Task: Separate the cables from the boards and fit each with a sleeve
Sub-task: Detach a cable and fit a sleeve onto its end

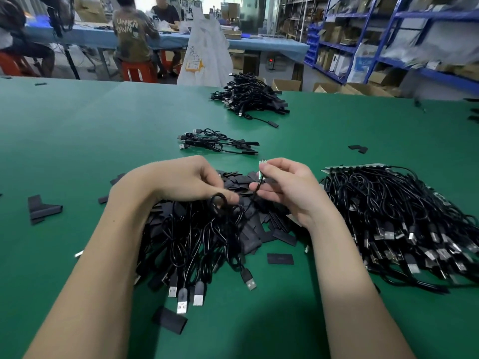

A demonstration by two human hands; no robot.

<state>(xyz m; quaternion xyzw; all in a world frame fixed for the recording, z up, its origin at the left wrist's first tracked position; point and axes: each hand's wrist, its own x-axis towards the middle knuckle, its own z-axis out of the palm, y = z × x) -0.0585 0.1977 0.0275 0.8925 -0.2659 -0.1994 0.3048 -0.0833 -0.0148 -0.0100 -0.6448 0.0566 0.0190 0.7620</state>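
My right hand (285, 189) pinches a thin black cable (255, 193) just below its small green board end (262, 167), held upright above the table. My left hand (190, 181) hovers with curled fingers over a heap of flat black sleeves (246, 183); whether it grips one I cannot tell. Below both hands lies a tangle of black USB cables (197, 244). A big pile of cables still joined to boards (404, 224) sits at the right, its board strip (355, 167) showing at the far edge.
A small bundle of cables with sleeves (217, 142) lies ahead, and a larger pile (248, 98) sits farther back. Loose sleeves (41, 209) are scattered on the green table (77, 141). People sit at a blue table beyond; shelving stands at the right.
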